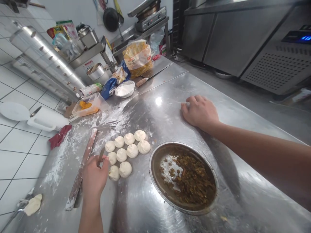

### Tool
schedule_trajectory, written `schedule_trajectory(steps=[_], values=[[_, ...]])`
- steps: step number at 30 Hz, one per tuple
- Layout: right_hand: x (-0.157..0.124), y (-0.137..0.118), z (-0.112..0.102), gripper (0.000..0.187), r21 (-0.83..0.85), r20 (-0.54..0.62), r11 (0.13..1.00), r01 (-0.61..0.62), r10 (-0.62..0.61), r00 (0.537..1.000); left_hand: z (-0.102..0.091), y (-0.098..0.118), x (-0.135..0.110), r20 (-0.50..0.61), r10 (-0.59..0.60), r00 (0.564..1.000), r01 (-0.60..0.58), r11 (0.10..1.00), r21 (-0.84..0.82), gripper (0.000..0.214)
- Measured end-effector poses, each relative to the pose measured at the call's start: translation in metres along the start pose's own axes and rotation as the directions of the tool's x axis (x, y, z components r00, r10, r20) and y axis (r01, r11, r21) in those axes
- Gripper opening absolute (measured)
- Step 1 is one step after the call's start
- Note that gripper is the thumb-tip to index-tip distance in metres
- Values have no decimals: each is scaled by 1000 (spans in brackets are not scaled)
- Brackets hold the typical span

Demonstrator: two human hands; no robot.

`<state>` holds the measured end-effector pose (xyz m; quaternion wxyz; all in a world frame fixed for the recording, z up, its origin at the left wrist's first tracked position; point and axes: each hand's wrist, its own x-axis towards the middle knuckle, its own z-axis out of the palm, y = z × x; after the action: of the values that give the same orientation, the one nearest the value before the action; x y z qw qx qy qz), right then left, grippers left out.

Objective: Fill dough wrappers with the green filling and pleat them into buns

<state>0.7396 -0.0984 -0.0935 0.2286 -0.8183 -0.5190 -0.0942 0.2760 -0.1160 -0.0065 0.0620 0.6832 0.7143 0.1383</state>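
Observation:
My left hand (94,176) is closed around a thin flat stick (100,157), right beside a cluster of several filled dough buns (126,149) on the floured steel table (165,110). My right hand (199,111) rests knuckles-up on the table farther back, its fingers curled under, and I cannot see anything in it. A round metal bowl (155,158) with brown minced filling (191,181) stands between my arms, just right of the buns.
A long floured rolling pin (81,170) lies left of my left hand. A lump of dough (32,204) sits at the table's near left edge. Behind are a plastic tub (86,106), a flour bowl (124,89), a yellow bag (137,58) and a red cloth (58,136).

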Motion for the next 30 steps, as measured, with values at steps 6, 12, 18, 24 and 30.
schedule_trajectory(steps=[6, 12, 18, 24, 30], values=[[0, 1, 0, 57, 15, 14, 1000, -12, 12, 1000, 12, -13, 13, 38, -78, 996, 81, 994, -74, 24], [0, 1, -1, 54, -3, 10, 1000, -9, 9, 1000, 25, -28, 24, 54, -106, 993, 114, 973, -198, 29], [0, 1, -2, 53, -30, 5, 1000, -1, 1, 1000, 27, -28, 27, 70, -130, 989, 144, 950, -278, 29], [-1, 1, -3, 53, 7, 23, 1000, -21, 21, 1000, 17, -24, 23, 118, -124, 985, 150, 957, -248, 36], [-1, -3, -7, 53, 81, 28, 996, -37, 35, 999, -33, -24, 6, 90, -162, 983, 172, 976, -130, 38]])
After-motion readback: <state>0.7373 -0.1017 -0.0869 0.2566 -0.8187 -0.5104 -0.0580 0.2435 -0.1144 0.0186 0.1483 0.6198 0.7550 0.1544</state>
